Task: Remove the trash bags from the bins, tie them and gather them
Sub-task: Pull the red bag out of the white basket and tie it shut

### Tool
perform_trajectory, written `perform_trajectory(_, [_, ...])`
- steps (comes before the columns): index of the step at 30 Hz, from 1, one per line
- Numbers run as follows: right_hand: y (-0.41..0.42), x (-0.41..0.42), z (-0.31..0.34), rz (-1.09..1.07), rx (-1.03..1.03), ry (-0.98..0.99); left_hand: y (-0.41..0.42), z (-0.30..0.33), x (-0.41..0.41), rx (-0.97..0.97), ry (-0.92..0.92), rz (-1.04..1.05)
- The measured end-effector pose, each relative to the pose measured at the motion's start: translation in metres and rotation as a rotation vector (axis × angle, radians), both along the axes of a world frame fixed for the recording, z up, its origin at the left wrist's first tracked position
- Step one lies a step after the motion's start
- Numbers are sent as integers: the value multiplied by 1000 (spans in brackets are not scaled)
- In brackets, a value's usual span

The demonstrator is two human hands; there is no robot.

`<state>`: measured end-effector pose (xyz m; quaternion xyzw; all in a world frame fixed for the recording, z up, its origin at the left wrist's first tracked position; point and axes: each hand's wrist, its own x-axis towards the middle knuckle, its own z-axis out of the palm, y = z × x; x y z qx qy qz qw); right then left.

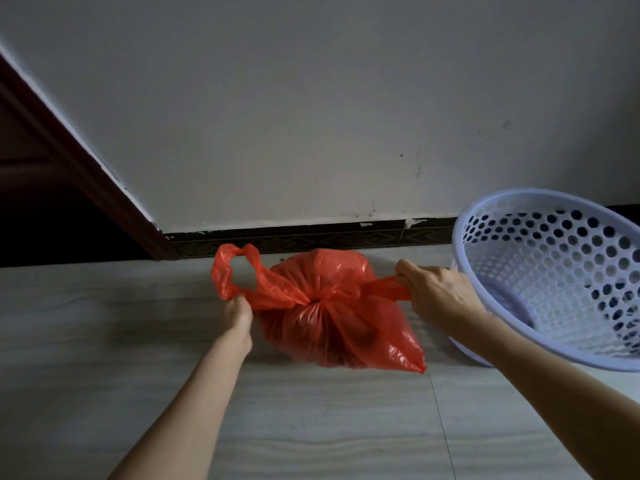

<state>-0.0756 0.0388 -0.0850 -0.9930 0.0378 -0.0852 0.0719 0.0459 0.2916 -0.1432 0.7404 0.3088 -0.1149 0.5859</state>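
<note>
Pale tiled floor [104,341] meets a white wall. A full red trash bag [332,320], cinched at its neck, has its handles gripped by the left hand [239,311] at nine o'clock and right hand [436,292] at three. A perforated lavender bin [554,271] sits just beyond the right hand.

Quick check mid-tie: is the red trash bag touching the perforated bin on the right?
Apart. The head view shows the right hand and a strip of floor tile between the red trash bag and the perforated bin.

Red plastic trash bag [332,320], full and bulgy, sits on the floor close to the wall edge, neck cinched, both handles pulled out sideways. Lavender holey bin [554,275] just right, tipped over.
</note>
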Motion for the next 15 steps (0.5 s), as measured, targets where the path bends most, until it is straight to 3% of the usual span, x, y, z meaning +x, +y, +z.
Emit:
perform_trajectory(3, [8,1,-3,-29,36,167,13,-1,2,-54,35,79])
perform_trajectory(10, [19,4,-13,-83,130,269,41,0,1,-50,43,166])
perform_trajectory(15, [17,8,-24,-107,621,253,40,10,-10,-283,121,5])
